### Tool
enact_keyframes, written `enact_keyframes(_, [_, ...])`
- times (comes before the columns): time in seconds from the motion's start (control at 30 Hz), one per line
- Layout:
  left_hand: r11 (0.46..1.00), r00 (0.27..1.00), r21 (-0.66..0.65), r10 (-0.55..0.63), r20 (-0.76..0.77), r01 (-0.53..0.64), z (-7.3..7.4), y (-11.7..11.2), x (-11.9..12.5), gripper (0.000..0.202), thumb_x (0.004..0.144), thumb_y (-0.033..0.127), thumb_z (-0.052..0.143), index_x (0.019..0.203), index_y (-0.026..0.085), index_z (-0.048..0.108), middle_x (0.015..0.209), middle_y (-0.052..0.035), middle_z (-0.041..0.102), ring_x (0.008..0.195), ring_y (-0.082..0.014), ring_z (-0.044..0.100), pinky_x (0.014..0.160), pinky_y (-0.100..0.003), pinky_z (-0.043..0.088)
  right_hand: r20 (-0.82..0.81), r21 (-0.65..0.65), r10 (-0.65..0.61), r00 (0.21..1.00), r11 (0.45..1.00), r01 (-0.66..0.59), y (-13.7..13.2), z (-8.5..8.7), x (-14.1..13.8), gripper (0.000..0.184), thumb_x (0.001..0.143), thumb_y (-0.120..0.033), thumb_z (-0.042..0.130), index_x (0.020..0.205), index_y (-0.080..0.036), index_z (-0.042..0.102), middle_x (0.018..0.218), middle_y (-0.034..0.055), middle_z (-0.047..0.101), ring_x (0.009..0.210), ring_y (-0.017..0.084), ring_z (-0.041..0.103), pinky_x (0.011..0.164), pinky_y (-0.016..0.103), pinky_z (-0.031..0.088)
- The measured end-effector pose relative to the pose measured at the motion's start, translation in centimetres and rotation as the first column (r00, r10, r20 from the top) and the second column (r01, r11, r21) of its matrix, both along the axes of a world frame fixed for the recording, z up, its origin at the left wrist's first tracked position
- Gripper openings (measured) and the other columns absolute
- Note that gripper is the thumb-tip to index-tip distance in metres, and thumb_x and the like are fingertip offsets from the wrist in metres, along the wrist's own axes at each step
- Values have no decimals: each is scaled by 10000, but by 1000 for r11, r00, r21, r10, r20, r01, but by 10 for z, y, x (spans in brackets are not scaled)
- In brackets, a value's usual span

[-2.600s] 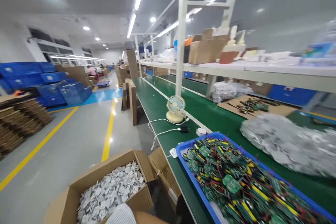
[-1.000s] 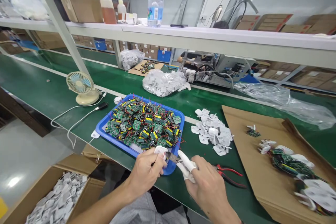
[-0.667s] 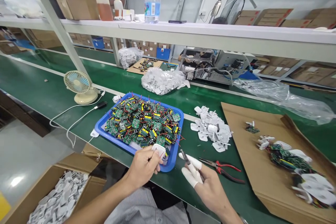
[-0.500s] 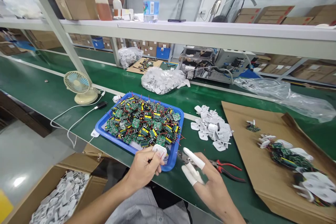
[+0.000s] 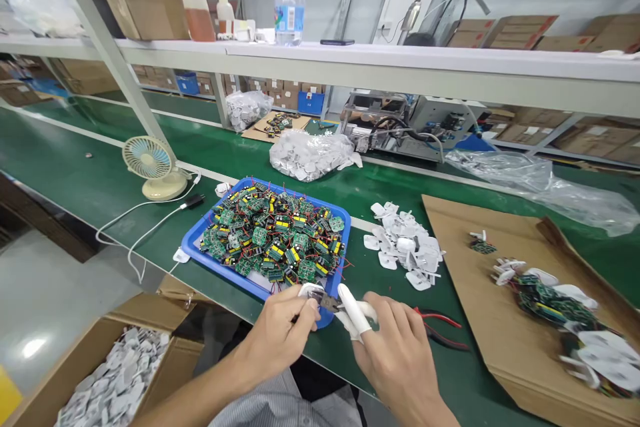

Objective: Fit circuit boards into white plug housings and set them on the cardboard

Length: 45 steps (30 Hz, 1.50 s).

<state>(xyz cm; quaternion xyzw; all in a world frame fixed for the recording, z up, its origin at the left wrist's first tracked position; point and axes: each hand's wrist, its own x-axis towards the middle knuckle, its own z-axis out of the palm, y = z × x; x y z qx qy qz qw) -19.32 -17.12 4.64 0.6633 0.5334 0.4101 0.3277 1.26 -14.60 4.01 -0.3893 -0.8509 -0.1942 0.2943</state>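
Observation:
Between the fingertips of my left hand (image 5: pixel 287 323) is a small white plastic piece (image 5: pixel 309 289), over the near right corner of a blue tray (image 5: pixel 200 255). My right hand (image 5: pixel 387 340), with white covers on some fingers, is closed around small metal cutters (image 5: pixel 329 301). Their jaws meet the edge of the white piece; their handles are mostly hidden by my fingers. Green circuit boards (image 5: pixel 275 233) with yellow parts and red wires fill the tray. Red-handled pliers (image 5: pixel 443 327) lie behind my right hand, their head hidden.
A pile of white plastic pieces (image 5: pixel 405 243) lies right of the tray. Farther right, a cardboard sheet (image 5: pixel 465 287) bears wired boards. A fan (image 5: pixel 150 163) stands left, a bag of white pieces (image 5: pixel 310 155) behind. A carton (image 5: pixel 173 353) is below left; a shelf (image 5: pixel 350 60) spans above.
My right hand has turned and moved left, closing around the cutters and bringing their jaws to the white piece. My left hand still holds that piece, now tilted.

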Motion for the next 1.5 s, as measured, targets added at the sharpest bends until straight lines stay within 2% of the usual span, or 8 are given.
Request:
enact_keyframes(0.17, [1000,1000,-12,-10,3,10,-1,1,5,432,1040,275,400,703,168,647,752,-21,631,549,-97,546,583,-239,439,15,56,-41,999,998,40,-5,-3,-5,231,871,-79,515,678,-187,580,1002,138,630,954,242,523,830,391,419])
enact_keyframes(0.43, [999,999,22,-45,13,45,-15,2,6,423,1044,286,384,696,165,592,729,-24,568,566,-104,541,556,-226,438,-5,-5,-42,999,999,42,-3,-4,-6,314,882,-91,477,590,-206,484,831,93,566,739,197,418,665,345,306])
enact_keyframes(0.63, [989,995,129,-84,53,77,-24,3,2,419,1057,288,379,718,174,599,667,-15,563,568,-111,547,555,-218,443,-150,-175,32,988,983,-59,-2,-12,-2,213,832,-54,480,689,-203,535,779,41,532,647,147,422,573,282,332])
enact_keyframes(0.8, [940,993,330,-60,-101,90,-21,8,-3,462,1066,279,351,669,177,565,656,-22,534,617,-132,514,586,-245,408,-315,-422,136,939,866,-267,-3,-19,1,310,732,-15,430,909,-204,599,786,5,561,655,135,525,552,242,413])
enact_keyframes(0.97, [939,990,336,-22,-143,69,-20,8,-2,472,1070,280,348,667,171,569,655,-5,481,593,-116,486,569,-230,394,-169,-206,49,984,975,-84,-6,-15,0,176,852,-80,491,929,-196,599,913,74,602,771,195,518,661,313,412])
enact_keyframes(1.1, [955,987,289,-15,-158,61,-21,5,3,482,1069,305,337,653,173,542,687,-17,489,596,-118,465,565,-243,386,-27,-59,-12,1000,998,10,-7,-7,-2,156,940,-144,471,912,-188,618,898,97,585,772,216,462,668,350,351])
enact_keyframes(1.4, [963,991,261,-38,-132,72,-19,3,8,510,1067,337,328,635,177,548,703,-25,492,607,-122,467,563,-244,395,-39,-34,9,999,999,-10,-10,-10,-2,307,958,-116,461,669,-210,509,760,50,502,668,172,398,596,316,313])
enact_keyframes(1.5, [958,989,270,-56,-135,91,-20,1,12,513,1067,336,328,644,176,569,720,-30,509,619,-121,481,574,-239,409,-87,-80,33,996,996,-40,-8,-14,-2,273,947,-107,472,700,-210,529,735,31,504,628,152,412,565,296,326])
